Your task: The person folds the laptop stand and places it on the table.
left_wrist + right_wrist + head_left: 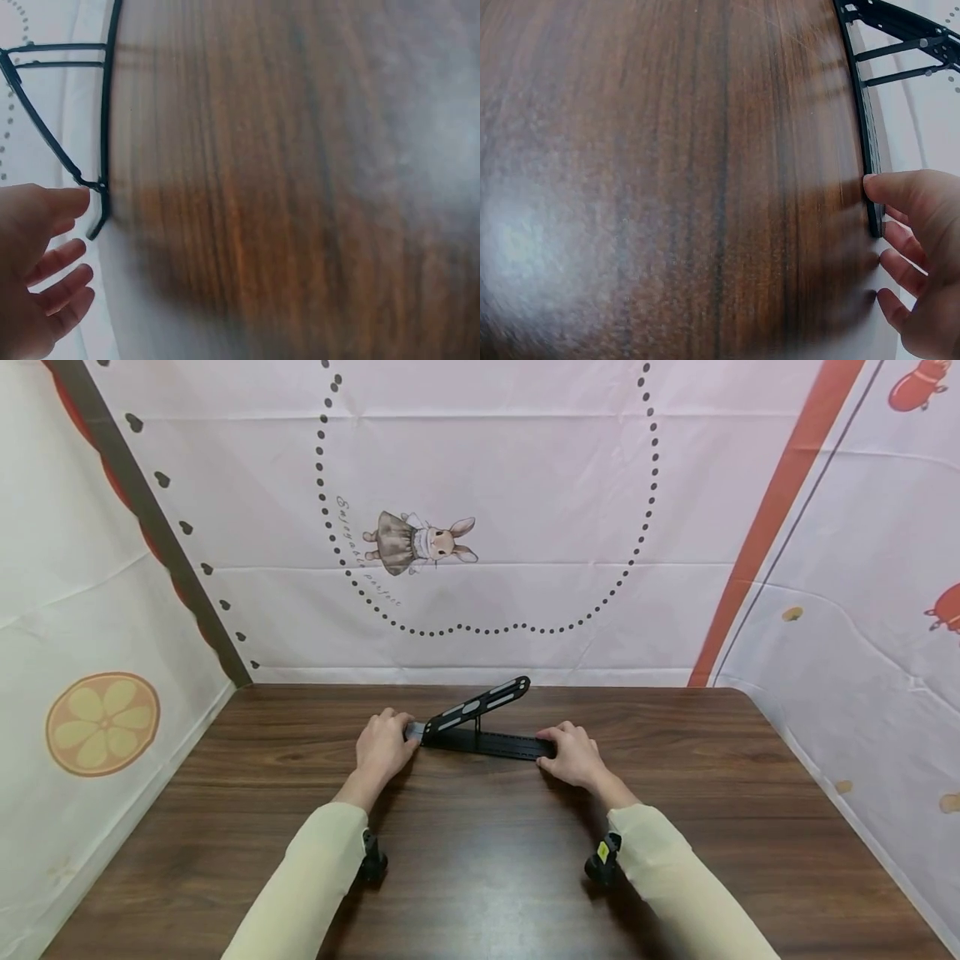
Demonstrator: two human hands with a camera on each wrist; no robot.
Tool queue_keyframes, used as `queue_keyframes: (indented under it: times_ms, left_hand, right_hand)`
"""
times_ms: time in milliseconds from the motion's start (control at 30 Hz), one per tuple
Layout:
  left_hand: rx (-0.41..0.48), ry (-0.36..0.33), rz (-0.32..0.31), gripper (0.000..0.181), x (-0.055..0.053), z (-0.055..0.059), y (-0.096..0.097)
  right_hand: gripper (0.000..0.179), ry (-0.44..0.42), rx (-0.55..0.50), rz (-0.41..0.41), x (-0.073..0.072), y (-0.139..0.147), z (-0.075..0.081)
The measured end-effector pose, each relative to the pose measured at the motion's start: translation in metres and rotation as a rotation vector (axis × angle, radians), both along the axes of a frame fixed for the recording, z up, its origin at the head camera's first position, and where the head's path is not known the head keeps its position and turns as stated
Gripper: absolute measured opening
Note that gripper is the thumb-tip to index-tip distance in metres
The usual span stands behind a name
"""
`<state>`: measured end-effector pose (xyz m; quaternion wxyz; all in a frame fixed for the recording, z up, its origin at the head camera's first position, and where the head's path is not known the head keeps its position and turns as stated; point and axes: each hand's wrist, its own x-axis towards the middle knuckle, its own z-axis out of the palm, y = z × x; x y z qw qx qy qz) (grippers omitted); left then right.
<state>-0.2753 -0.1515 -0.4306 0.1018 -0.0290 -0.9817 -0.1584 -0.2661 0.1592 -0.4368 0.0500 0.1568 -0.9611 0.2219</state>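
Observation:
A black folding stand [491, 742] lies across the far part of the table, its slotted upper panel [480, 703] tilted up from the left-end hinge. Thin struts [892, 51] hold the panel above the flat base. At the stand's left end, my left hand [382, 746] pinches the greyish lip, thumb in front; the remaining fingers [61, 289] curve loosely, apart from it. My right hand [573, 755] holds the base's right end between the thumb on the near edge and fingers behind. Each index finger is partly hidden by the thumb in its wrist view.
The brown wood-grain table [480, 860] ends at the back against a white printed cloth [525, 485] with a rabbit figure. More cloth [847, 610] hangs along both sides. Small black wrist devices [602, 860] sit at both sleeve cuffs.

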Motion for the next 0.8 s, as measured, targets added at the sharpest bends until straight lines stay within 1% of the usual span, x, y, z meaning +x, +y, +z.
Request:
queue_keyframes:
  times_ms: [67,133,233,433,600,800]
  left_hand:
    - [0.026,0.032,-0.012,0.037,0.002,0.002,0.002]
    - [0.062,0.047,-0.015,0.037,0.004,0.004,0.004]
    - [0.108,0.041,-0.012,0.039,0.005,0.005,0.009]
    - [0.176,0.018,0.027,0.038,0.007,0.003,0.022]
    - [0.184,0.033,0.049,0.033,0.008,0.003,0.028]
    - [0.183,0.046,0.05,0.03,0.006,0.002,0.031]
  right_hand:
    - [0.041,-0.009,-0.004,-0.012,-0.001,0.0,-0.001]
    - [0.04,-0.018,-0.008,-0.02,-0.002,0.0,-0.002]
    - [0.039,-0.033,-0.012,-0.029,-0.002,-0.001,-0.002]
    - [0.038,-0.051,-0.022,-0.03,0.0,-0.004,0.002]
    - [0.037,-0.066,-0.02,-0.037,0.002,-0.005,0.002]
    - [0.038,-0.068,-0.008,-0.026,0.009,-0.005,0.003]
